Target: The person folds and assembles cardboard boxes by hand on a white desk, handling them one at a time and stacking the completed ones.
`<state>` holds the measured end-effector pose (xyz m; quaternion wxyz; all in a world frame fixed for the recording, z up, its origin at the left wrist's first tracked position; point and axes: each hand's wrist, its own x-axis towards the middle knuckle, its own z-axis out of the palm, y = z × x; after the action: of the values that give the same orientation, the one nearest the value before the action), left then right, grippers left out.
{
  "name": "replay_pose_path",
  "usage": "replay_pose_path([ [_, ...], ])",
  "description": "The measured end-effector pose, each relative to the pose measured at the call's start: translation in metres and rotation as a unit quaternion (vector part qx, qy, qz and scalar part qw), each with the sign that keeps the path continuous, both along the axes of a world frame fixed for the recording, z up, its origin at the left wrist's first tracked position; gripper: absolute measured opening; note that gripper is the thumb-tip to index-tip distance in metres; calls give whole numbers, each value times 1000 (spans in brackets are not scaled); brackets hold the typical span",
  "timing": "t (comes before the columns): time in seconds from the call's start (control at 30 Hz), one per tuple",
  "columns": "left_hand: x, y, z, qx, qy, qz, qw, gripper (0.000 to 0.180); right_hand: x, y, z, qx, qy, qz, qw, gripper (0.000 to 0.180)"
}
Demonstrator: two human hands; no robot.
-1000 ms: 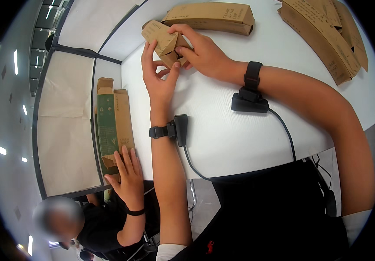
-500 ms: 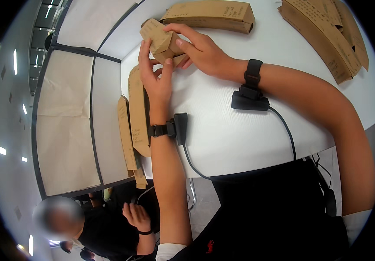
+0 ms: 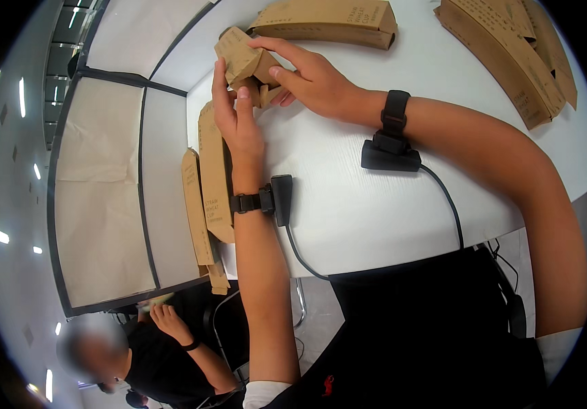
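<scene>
Between my two hands is a small brown cardboard box [image 3: 242, 58], held tilted above the white table [image 3: 334, 184] near its far left corner. A loose flap sticks out at its near end. My left hand [image 3: 239, 119] grips the box from the near left side, with the thumb up against the flap end. My right hand [image 3: 314, 82] closes on it from the right, its index finger along the top and thumb on the side. Some of the right fingers are hidden under the box. Each wrist wears a black strap with a small cabled block.
A long brown box [image 3: 327, 24] lies behind my hands, and another box [image 3: 504, 61] with flattened cardboard is at the far right. Along the left edge are a cardboard box [image 3: 215, 170] and a narrow one [image 3: 198, 208], beside a partition [image 3: 102, 184]. A person [image 3: 164, 354] sits beyond it.
My left hand has shifted slightly left and its thumb has moved off the box's lower face. The flap at the near end stands more open. The other person's hand has moved up and left.
</scene>
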<state>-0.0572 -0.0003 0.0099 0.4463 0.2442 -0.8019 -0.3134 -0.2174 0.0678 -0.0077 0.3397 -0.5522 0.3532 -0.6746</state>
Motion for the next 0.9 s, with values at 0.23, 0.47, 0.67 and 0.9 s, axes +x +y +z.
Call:
replay_pose_path([
  [0.23, -1, 4, 2, 3, -13, -3, 1000, 56, -3, 1, -2, -11, 34, -20, 999, 58],
  [0.47, -5, 5, 3, 2, 0, -9, 1000, 54, -5, -9, -8, -92, 107, -92, 986, 66],
  [0.67, -3, 5, 3, -8, -17, 3, 1000, 56, -5, -7, -10, -37, 82, -59, 994, 69],
  [0.9, -4, 5, 4, 38, 3, -36, 999, 60, -5, -10, -13, -85, 123, -105, 983, 71],
])
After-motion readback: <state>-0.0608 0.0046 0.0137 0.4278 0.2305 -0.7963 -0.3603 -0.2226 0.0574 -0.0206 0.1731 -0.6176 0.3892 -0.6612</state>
